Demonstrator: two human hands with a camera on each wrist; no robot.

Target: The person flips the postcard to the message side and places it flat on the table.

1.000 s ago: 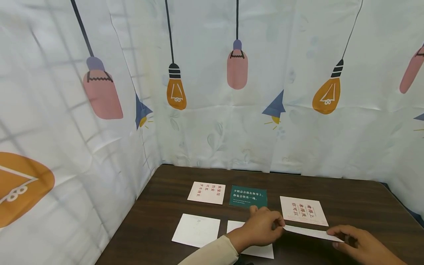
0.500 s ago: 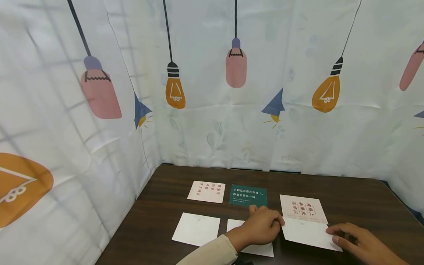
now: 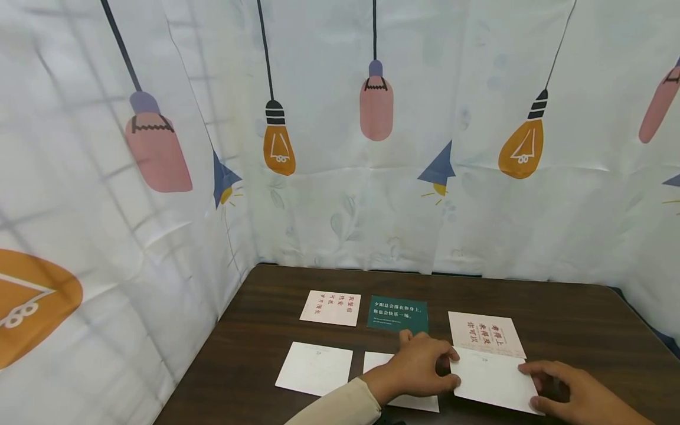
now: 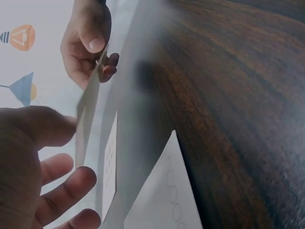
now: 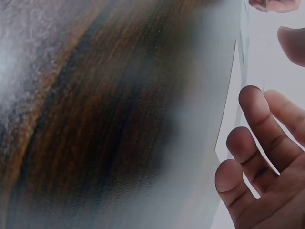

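My left hand point(image 3: 419, 363) and right hand point(image 3: 579, 389) hold a blank-looking white card point(image 3: 494, 378) between them, one at each side edge. Just beyond it lies a pale card with red writing point(image 3: 486, 335), its near edge meeting the held card in the head view. The left wrist view shows the held card point(image 4: 88, 117) nearly edge-on, raised off the table, with the right hand point(image 4: 86, 45) pinching its far end. Beneath my left forearm and hand, a white card point(image 3: 414, 403) is partly covered. In the right wrist view, my right hand's fingers point(image 5: 252, 102) are spread and slightly bent.
On the dark wood table point(image 3: 239, 330), another white card point(image 3: 314, 369) lies at the left. Behind it are a pale card with red writing point(image 3: 330, 308) and a green card point(image 3: 398, 313) with white writing. A curtain printed with lamps point(image 3: 340, 206) hangs along the back and left.
The white card, seen nearly edge-on a second ago, has tipped so its broad face shows. The left thumb has spread down along its left edge, and the right hand has shifted slightly left.
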